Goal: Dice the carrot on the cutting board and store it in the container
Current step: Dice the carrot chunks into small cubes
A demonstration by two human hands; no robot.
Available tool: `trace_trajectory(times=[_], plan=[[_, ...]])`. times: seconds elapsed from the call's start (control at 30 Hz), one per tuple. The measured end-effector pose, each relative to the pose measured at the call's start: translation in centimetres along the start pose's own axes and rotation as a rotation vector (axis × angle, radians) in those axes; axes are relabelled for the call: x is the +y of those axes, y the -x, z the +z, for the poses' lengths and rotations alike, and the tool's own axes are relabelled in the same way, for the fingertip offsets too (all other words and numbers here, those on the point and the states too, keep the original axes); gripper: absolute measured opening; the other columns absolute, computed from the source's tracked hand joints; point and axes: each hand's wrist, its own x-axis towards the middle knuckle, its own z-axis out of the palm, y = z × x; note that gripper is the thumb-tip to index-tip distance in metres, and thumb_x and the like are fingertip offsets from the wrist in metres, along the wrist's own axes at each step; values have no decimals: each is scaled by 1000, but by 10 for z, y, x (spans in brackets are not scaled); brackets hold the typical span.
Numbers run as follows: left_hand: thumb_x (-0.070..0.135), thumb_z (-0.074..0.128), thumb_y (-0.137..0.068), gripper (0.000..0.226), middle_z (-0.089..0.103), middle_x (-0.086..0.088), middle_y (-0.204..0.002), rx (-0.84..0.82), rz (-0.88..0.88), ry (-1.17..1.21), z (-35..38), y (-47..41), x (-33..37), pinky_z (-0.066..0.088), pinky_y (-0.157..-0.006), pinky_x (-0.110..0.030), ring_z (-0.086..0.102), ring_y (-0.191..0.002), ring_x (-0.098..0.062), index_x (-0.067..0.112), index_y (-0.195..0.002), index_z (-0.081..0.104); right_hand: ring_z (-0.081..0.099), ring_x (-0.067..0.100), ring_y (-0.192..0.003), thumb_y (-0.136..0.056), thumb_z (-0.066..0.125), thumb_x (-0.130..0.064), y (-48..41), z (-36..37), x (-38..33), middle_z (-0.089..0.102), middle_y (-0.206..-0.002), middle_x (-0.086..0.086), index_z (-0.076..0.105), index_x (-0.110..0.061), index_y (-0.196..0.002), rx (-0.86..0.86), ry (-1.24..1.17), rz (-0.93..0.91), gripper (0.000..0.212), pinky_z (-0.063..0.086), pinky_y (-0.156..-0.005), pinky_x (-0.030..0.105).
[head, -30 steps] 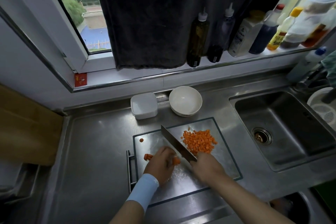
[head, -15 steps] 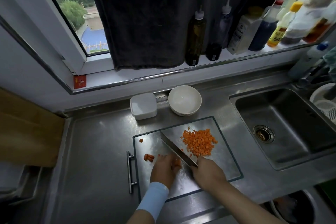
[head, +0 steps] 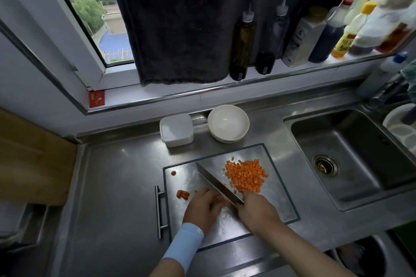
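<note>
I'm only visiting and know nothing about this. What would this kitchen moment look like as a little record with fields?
Right hand: grips the knife, blade slanting across the cutting board
Left hand: holds a carrot strip beside the blade
Diced carrot: piled on the board, right of the blade
Spare carrot pieces: on the board's left side
Container: white, behind the board, left of the bowl
Sink: right of the board

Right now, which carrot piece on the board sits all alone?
The small round piece near the cutting board's far left corner; the short sticks lie bunched, the dice are piled.
</note>
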Motion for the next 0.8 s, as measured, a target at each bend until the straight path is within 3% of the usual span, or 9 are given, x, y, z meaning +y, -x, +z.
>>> trace_trajectory(times=[0.13, 0.27, 0.37, 0.5, 0.6, 0.8], plan=[[17, 54, -92, 22, 57, 14, -106, -17, 23, -16, -8, -21, 5, 48, -88, -21, 56, -98, -7, 29, -104, 67, 60, 20, -82, -99, 49, -41, -5, -10, 7, 61, -89, -4, 55, -26, -95, 74, -31, 27, 17, 45, -68, 31], [15, 62, -86, 35, 53, 11, -129, -176, 240, -336, -10, -47, 11, 45, -92, -24, 46, -121, -13, 32, -116, 66, 64, 24, -92, -99, 50, -39, -12, -19, 10, 67, -100, 2, 58, -21, -103, 124, -51, 54, 20, 48, -74, 32], [17, 59, -89, 39, 49, 8, -134, -271, 309, -504, -12, -57, 10, 44, -89, -26, 39, -125, -17, 31, -125, 62, 61, 22, -87, -99, 51, -39, -13, -23, 10, 66, -99, 1, 53, -24, -99, 121, -49, 38, 15, 45, -71, 31], [29, 50, -98, 29, 57, 9, -123, -218, 179, -439, -19, -46, 1, 45, -91, -25, 45, -117, -12, 35, -122, 64, 62, 21, -86, -99, 50, -41, -11, -19, 11, 65, -95, -3, 55, -25, -100, 96, -50, 28, 16, 46, -69, 31], [36, 43, -100, 30, 60, 8, -111, -123, 122, -345, -19, -27, -5, 42, -82, -21, 48, -107, -10, 32, -116, 67, 62, 21, -87, -98, 49, -42, -7, -11, 12, 66, -98, -2, 56, -26, -100, 62, -25, 25, 18, 49, -72, 32], [43, 53, -92, 27, 61, 9, -99, 36, 83, -230, -3, -1, -4, 45, -83, -26, 50, -95, -13, 28, -107, 69, 61, 22, -87, -98, 48, -42, 0, -5, 12, 66, -100, -1, 52, -27, -95, 31, -21, 38, 17, 43, -69, 31]])
